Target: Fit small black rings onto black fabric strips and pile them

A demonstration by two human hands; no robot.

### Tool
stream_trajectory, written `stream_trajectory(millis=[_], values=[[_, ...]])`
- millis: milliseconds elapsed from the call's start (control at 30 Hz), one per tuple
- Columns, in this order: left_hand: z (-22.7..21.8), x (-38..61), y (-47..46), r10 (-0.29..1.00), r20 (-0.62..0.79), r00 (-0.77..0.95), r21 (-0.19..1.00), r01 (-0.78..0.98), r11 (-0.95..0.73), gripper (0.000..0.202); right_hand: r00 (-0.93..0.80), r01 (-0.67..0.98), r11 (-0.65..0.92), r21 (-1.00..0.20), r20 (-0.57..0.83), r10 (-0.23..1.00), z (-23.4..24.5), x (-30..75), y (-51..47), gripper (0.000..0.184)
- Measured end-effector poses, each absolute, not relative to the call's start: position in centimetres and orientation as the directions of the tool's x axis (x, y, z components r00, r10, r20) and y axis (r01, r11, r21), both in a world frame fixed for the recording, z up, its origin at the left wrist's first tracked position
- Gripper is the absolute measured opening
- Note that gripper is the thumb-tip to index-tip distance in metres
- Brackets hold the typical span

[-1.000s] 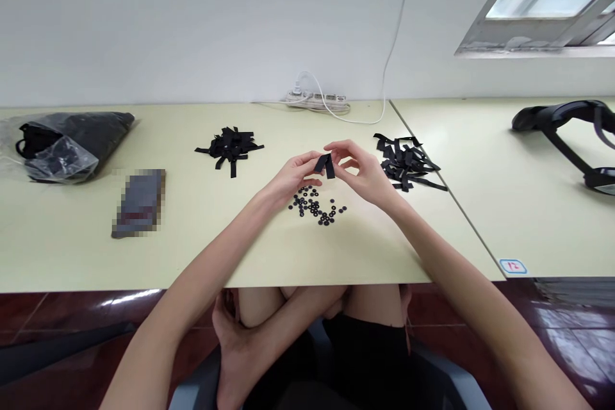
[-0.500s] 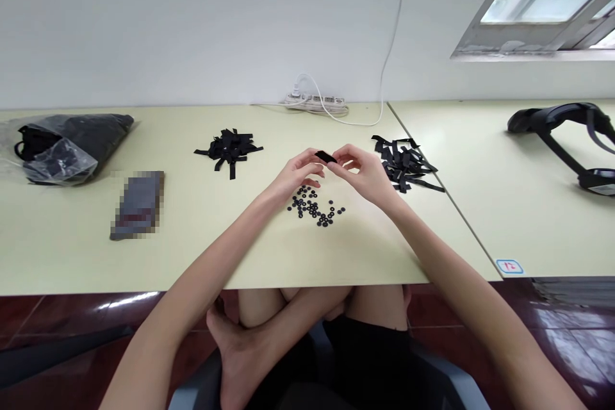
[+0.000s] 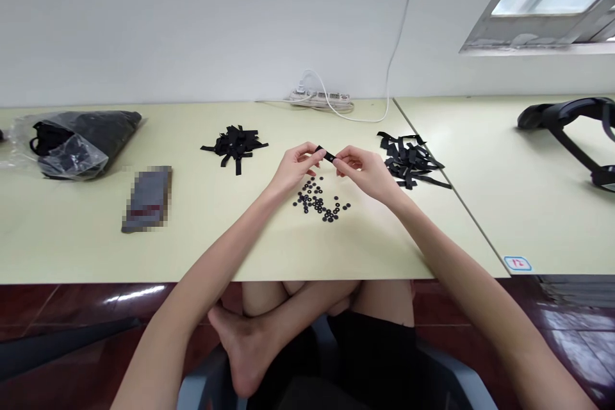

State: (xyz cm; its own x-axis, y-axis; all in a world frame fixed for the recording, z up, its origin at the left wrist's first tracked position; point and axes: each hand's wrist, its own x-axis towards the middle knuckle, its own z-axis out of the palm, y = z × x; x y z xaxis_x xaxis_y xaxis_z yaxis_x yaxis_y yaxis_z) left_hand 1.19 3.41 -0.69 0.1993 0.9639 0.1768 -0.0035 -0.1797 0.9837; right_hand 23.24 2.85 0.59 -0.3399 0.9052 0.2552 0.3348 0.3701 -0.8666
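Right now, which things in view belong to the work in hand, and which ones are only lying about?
Likely in the work:
black strip, in left hand and right hand
small black discs
left pile of black strips
right pile of black strips

Apparently only lying about:
clear plastic bag
blurred item
power strip
black headset-like device

Black strip (image 3: pixel 327 154) pinched between left hand (image 3: pixel 293 170) and right hand (image 3: pixel 368 172); black discs (image 3: pixel 318 204) nearby.

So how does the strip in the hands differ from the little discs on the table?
The strip is narrow and straight-edged, the discs round. The left hand and right hand hold the single strip up between them, while the many discs lie scattered on the table. Both are mostly black.
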Motion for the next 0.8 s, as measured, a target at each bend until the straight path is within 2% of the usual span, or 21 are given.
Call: stream_trajectory(millis=[133, 300, 467, 667, 800], values=[[-0.5, 1.1, 3.4, 0.965, 0.176, 0.194, 0.984, 0.001, -0.179, 0.047, -0.366, 0.281, 0.324, -0.903, 0.211, 0.906, 0.6, 22.9, 2.5, 0.024], [-0.6, 1.3, 3.3, 0.961, 0.172, 0.217, 0.985, -0.033, -0.169, 0.052, -0.379, 0.185, 0.273, -0.944, 0.188, 0.906, 0.4, 22.3, 2.3, 0.039], [-0.7, 1.5, 3.2, 0.981, 0.111, 0.157, 0.992, -0.076, -0.100, 0.046, -0.240, 0.092, 0.300, -0.949, 0.271, 0.932, 0.6, 22.3, 2.3, 0.042], [-0.5, 2.0, 2.7, 0.967, 0.124, 0.223, 0.992, -0.064, -0.112, 0.030, -0.204, 0.100, 0.300, -0.949, 0.276, 0.939, 0.6, 22.3, 2.2, 0.047], [-0.1, 2.3, 2.4, 0.951, 0.185, 0.246, 0.981, -0.099, -0.165, 0.033, -0.268, 0.174, 0.306, -0.936, 0.255, 0.929, 0.2, 22.1, 2.1, 0.046]])
